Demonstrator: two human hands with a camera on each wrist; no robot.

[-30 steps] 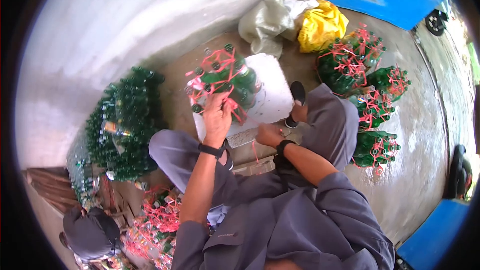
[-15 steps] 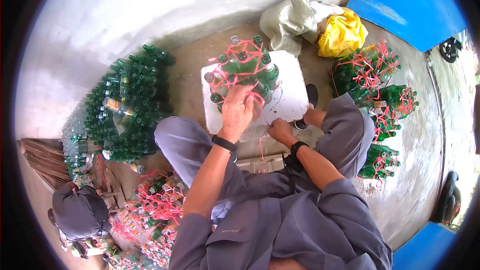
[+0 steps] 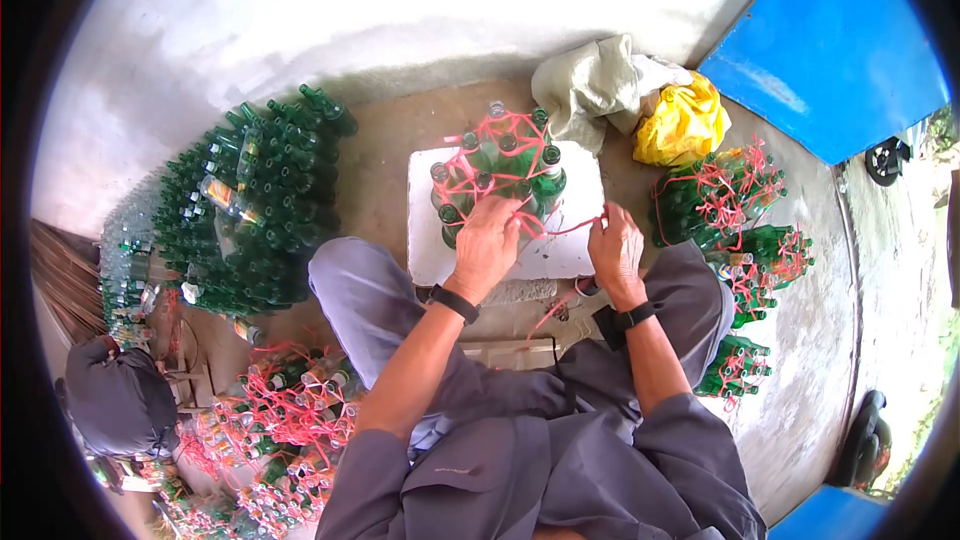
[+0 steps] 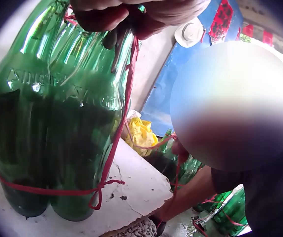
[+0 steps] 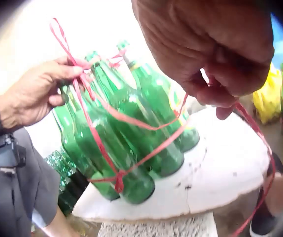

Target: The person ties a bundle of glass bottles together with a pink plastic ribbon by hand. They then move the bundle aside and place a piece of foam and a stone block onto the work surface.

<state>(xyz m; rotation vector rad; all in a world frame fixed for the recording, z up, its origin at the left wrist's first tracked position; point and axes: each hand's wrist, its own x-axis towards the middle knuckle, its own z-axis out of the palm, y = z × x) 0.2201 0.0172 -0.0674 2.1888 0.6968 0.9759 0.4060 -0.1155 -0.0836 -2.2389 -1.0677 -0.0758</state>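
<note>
A bundle of green glass bottles stands upright on a white slab between the person's knees. Red plastic twine laces the necks and circles the bottles low down, with a knot at the front. The left hand is at the near necks, pinching the twine between thumb and fingers; a loop sticks up above it in the right wrist view. Right of the bundle, the right hand grips the twine's other stretch with curled fingers. That stretch spans both hands, and a loose tail hangs below the right hand.
Many loose green bottles are massed by the wall at left. Tied bundles stand at right and at lower left, near another person. A pale sack and a yellow bag lie behind the slab.
The right hand has risen from beside the knee and moved outward, drawing the twine out to the right. The left hand stays at the bottle necks, and the head view has shifted.
</note>
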